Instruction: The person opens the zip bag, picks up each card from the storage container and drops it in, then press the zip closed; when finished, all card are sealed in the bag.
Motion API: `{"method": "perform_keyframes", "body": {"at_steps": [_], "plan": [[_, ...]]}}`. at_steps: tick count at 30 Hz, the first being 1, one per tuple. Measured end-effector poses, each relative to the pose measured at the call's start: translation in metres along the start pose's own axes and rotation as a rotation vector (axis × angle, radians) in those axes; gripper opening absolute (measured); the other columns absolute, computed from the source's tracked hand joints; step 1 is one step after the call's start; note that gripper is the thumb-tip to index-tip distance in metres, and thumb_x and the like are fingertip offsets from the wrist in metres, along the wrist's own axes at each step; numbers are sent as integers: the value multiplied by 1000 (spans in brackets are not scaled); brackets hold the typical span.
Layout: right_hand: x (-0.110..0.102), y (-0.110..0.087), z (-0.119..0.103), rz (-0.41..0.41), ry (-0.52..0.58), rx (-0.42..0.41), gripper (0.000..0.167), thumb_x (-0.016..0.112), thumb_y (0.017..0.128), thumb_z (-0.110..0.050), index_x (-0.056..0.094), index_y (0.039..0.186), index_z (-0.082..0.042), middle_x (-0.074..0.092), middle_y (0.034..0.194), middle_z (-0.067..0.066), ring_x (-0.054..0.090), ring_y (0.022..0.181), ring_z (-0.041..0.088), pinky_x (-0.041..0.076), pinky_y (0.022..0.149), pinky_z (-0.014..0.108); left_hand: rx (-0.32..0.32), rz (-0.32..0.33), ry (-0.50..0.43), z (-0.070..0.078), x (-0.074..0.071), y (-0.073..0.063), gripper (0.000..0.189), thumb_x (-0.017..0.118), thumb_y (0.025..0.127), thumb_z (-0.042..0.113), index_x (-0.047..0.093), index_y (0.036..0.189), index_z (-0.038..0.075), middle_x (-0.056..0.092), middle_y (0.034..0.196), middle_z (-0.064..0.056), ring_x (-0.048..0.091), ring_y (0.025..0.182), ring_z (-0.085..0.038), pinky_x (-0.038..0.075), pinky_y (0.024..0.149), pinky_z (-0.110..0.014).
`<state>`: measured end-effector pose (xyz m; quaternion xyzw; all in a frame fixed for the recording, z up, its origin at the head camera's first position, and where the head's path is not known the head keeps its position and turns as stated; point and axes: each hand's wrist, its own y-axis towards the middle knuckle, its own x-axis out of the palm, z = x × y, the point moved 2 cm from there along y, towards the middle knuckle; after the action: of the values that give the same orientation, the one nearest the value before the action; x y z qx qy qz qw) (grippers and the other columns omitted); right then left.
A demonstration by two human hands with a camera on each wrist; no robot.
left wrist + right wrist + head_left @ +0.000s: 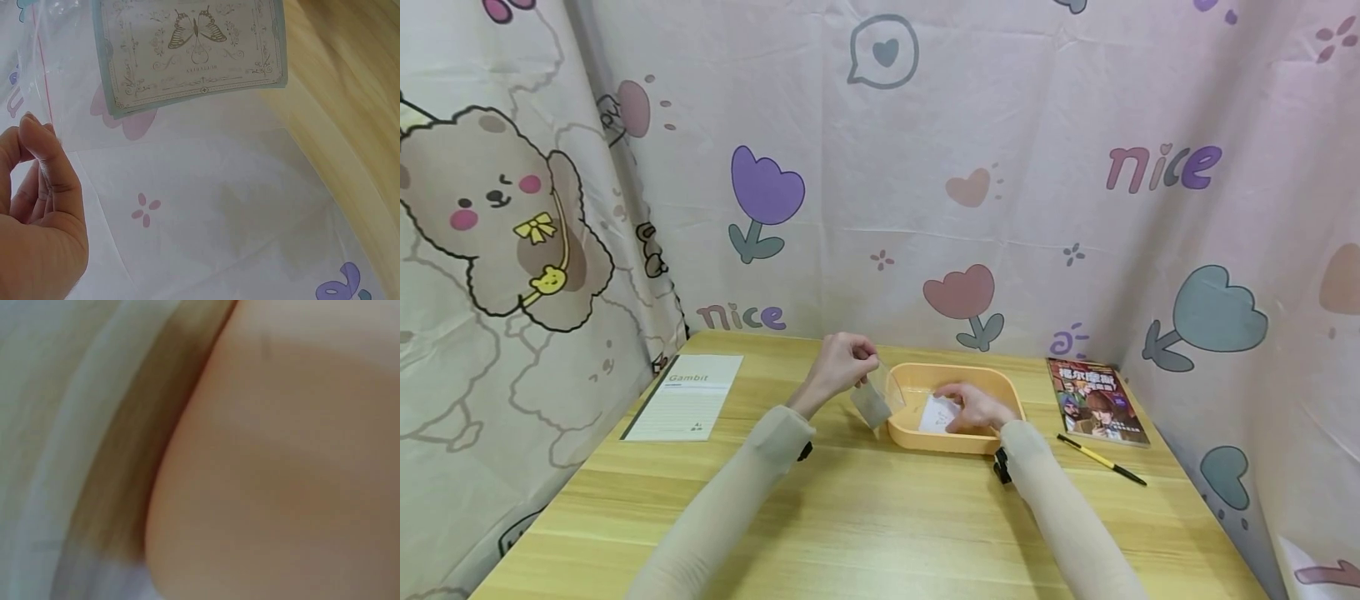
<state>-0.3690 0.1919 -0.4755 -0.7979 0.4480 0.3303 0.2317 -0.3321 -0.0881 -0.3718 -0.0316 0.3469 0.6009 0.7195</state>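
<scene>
My left hand point(844, 364) pinches the upper edge of a clear zip bag point(47, 81), which hangs left of an orange plastic basket point(955, 444). A pale blue-edged butterfly-print card point(200, 50) shows through the bag in the left wrist view; in the head view it looks like a greyish card low in the bag. Inside the basket, my right hand point(981, 408) holds a white card with small markings point(936, 414), fingers at its far edge and thumb at the near one. The right wrist view is blurred and mostly filled by a smooth orange surface.
A Gambit notepad point(688, 400) lies at the table's left. On the right are an illustrated book point(1097, 402) and a yellow-and-black pen point(1101, 459). Behind the wooden table point(880, 525) hangs a printed curtain point(865, 183).
</scene>
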Motion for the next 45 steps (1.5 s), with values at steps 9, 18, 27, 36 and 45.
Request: {"method": "perform_keyframes", "body": {"at_steps": [9,18,27,36,45], "plan": [[0,1,2,13,7,34,74,81,67,5,56,135,-6,57,126,19,52,107,30,43,98,46,5,12,8,-1,0,1,9,64,85,5,73,84,5,72,74,-17,62,47,-16,54,44,-28],[0,1,4,74,38,52,70,79,67,7,60,132,-9,57,117,15,51,100,25,45,85,33,-1,17,6,-1,0,0,8,65,85,6,73,84,5,71,71,-10,62,48,-16,54,44,-29],[-7,-4,3,179,115,27,45,72,84,-3,64,127,-12,66,122,11,60,106,23,52,93,38,-4,15,14,-2,-1,1,9,64,85,6,73,84,5,72,74,-14,62,49,-15,54,44,-26],[-17,-13,-6,322,259,14,40,71,87,-7,63,126,-7,71,106,16,66,87,15,53,73,24,-8,4,9,-2,1,1,9,64,84,5,73,82,5,71,72,-13,62,49,-16,55,46,-28],[-25,-15,-18,462,288,26,31,71,88,-15,67,116,-3,73,89,9,54,67,10,42,56,19,-22,14,9,-1,-4,2,8,65,83,5,73,83,5,71,73,-13,62,49,-16,55,46,-28]]}}
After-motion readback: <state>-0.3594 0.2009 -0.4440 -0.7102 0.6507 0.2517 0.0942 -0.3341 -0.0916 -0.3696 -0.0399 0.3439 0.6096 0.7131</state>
